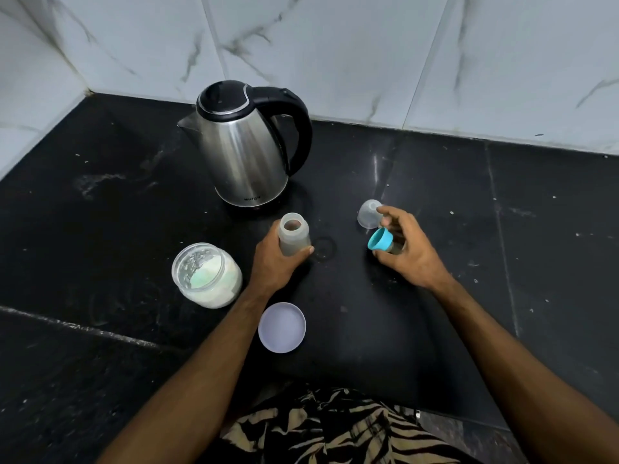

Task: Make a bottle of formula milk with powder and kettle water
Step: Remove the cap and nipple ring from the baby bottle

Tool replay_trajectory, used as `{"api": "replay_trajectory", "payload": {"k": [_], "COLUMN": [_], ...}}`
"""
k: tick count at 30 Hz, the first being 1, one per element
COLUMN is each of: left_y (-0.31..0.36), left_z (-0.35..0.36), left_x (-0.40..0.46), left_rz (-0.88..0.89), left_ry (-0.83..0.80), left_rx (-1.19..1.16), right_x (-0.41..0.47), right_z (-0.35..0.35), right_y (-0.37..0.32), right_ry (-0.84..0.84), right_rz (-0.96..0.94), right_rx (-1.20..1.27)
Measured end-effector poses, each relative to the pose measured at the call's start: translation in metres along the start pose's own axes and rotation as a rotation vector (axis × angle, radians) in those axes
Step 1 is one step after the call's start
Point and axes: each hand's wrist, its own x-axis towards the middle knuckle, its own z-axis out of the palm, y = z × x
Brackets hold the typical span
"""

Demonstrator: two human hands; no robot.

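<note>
Left hand (273, 262) grips open bottle (294, 234), upright on black counter (435, 202), just in front of kettle (246, 145); right hand (407, 251) pinches blue teat ring (380, 239), fingertips near, maybe touching, clear cap (368, 214) behind it; open powder jar (207, 274) left of bottle; jar lid (282, 327) lies flat near left forearm

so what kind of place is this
Most likely a home kitchen corner: a black stone counter meets marble-look wall tiles, and a steel electric kettle stands on it beside an open jar of powder.
</note>
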Motion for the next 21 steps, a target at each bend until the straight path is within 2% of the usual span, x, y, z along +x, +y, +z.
{"api": "replay_trajectory", "payload": {"k": [6, 14, 21], "left_y": [-0.001, -0.001, 0.0], "left_z": [0.002, 0.003, 0.004], "left_x": [0.0, -0.001, -0.002], "left_rz": [0.0, -0.007, -0.025], "left_ry": [0.012, 0.017, 0.016], "left_rx": [0.005, -0.006, -0.013], "right_x": [-0.007, -0.008, -0.012], "right_z": [0.008, 0.01, 0.012], "right_y": [0.007, 0.006, 0.009], "right_ry": [-0.03, -0.036, -0.011], "right_rz": [0.052, 0.046, 0.047], "right_rx": [0.016, -0.094, -0.079]}}
